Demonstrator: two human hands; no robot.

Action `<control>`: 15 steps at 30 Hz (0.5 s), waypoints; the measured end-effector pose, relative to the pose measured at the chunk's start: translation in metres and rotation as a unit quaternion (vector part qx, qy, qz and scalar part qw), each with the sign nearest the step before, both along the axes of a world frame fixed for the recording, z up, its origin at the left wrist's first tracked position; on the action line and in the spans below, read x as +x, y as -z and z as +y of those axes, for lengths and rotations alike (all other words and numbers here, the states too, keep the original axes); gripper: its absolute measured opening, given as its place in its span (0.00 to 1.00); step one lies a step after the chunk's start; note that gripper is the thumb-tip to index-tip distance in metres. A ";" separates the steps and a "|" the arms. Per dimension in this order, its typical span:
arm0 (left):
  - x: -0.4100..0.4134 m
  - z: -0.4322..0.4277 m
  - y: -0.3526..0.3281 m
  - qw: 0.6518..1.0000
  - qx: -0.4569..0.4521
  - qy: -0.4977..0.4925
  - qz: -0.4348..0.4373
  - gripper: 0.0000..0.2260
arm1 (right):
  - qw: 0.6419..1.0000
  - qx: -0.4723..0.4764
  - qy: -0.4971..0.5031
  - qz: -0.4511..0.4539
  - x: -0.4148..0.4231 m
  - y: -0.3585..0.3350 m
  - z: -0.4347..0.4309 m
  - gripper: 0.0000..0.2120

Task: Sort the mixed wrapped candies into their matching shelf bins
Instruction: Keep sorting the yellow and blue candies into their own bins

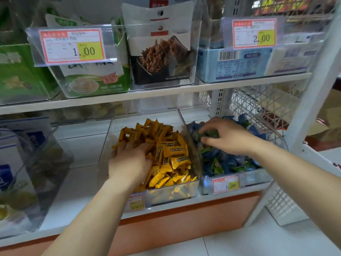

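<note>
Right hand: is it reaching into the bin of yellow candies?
No, the right hand pinches green candies in the blue-and-green bin; the left hand is in the yellow candies.

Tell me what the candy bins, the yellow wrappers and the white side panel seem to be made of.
Candy bins: clear rigid plastic, glossy; the contents show through the walls.
Yellow wrappers: thin printed film, probably plastic or foil laminate; shiny and crinkled.
White side panel: open lattice, painted metal or moulded plastic; cannot tell which.
</note>
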State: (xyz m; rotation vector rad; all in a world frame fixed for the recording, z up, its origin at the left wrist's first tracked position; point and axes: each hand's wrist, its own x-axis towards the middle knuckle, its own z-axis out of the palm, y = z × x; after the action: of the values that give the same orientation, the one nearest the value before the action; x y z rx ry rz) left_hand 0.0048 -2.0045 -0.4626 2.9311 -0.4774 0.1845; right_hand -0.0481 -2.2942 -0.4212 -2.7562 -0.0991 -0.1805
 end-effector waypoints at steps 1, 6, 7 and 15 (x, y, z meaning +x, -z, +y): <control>-0.005 -0.008 -0.005 1.000 -0.003 -0.002 -0.029 0.20 | 0.999 0.031 0.019 0.003 -0.002 0.004 -0.012 0.13; -0.036 -0.068 -0.012 0.974 -0.189 0.122 -0.037 0.27 | 0.997 0.040 -0.005 0.059 0.008 0.026 -0.025 0.18; -0.040 -0.077 -0.007 0.970 -0.202 0.134 -0.008 0.30 | 0.996 -0.006 -0.032 0.079 0.012 0.031 -0.021 0.24; -0.038 -0.096 0.018 0.967 -0.216 0.125 0.043 0.32 | 0.965 -0.228 -0.081 0.103 0.028 0.052 -0.011 0.39</control>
State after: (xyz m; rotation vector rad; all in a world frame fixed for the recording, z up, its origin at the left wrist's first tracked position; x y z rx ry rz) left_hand -0.0333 -2.1009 -0.4804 2.4194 -0.6903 0.1111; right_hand -0.0202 -2.3049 -0.4729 -3.1821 -0.3490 0.2004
